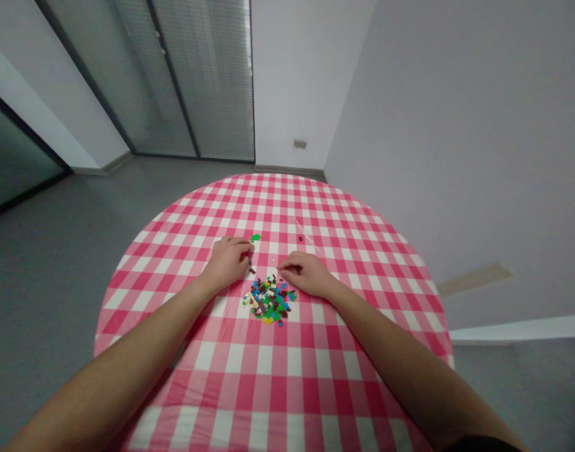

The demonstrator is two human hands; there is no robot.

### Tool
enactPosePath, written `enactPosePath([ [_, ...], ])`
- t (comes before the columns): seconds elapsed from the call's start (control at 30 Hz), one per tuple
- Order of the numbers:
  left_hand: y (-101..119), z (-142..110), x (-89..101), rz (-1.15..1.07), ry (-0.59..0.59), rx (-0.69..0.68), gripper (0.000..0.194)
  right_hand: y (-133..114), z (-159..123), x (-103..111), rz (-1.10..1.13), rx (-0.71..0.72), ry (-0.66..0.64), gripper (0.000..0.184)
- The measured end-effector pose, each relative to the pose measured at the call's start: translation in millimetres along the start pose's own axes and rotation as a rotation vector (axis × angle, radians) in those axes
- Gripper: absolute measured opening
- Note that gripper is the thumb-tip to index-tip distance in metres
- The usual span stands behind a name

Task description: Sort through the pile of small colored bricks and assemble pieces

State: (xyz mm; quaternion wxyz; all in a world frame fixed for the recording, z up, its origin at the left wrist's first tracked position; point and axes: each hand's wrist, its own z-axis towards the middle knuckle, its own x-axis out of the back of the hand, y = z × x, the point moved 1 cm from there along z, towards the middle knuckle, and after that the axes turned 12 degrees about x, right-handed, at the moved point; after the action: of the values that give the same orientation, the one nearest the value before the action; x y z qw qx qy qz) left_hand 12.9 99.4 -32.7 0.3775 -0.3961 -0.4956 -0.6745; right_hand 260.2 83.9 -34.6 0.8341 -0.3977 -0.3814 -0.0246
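Observation:
A heap of small plastic building bricks [269,301] in green, blue, brown and yellow lies on the pink-and-white gingham tablecloth [268,383]. My left hand [227,262] rests beyond the heap's left side, its fingers curled toward a small green brick [255,238]. Its fingertips partly hide whatever lies beneath them. My right hand [304,273] sits just beyond the heap's right side, fingers curled inward. A small dark brick [300,238] lies alone beyond it.
The round table's edge curves around the cloth, with a grey floor [61,263] beyond it. A pale wall [457,125] stands to the right, and a glass partition with blinds [193,75] stands ahead.

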Motion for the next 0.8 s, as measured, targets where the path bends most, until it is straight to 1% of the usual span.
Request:
enactPosePath([
  [0.1,3,-2,5.6,-0.122,-0.06,-0.067,0.024,-3,0,3,0.041,0.014,-0.077,0.011],
  [0.2,7,-6,11.4,-0.238,-0.195,-0.185,0.026,-4,-1,8,0.091,0.04,-0.152,0.014],
  [0.27,9,-9,15.6,-0.294,-0.263,-0.234,0.029,-4,-2,11,0.143,0.045,-0.196,0.018],
  [0.33,10,-10,19.4,-0.329,-0.284,-0.242,0.029,-3,-3,15,0.205,0.04,-0.231,0.02],
  [0.43,7,-11,21.6,-0.338,-0.287,-0.206,0.03,-4,-4,21,0.267,0.058,-0.316,0.021],
  [0.5,4,-11,19.9,-0.337,-0.308,-0.188,0.033,-7,-4,25,0.266,0.071,-0.383,0.023],
  [0.57,2,-11,17.5,-0.337,-0.335,-0.186,0.034,-10,-5,29,0.236,0.066,-0.42,0.023],
  [0.67,2,-11,15.8,-0.326,-0.369,-0.208,0.031,-15,-4,32,0.188,0.059,-0.43,0.022],
  [0.8,9,-14,16.9,-0.317,-0.426,-0.278,0.032,-23,-4,28,0.156,0.114,-0.41,0.02],
])
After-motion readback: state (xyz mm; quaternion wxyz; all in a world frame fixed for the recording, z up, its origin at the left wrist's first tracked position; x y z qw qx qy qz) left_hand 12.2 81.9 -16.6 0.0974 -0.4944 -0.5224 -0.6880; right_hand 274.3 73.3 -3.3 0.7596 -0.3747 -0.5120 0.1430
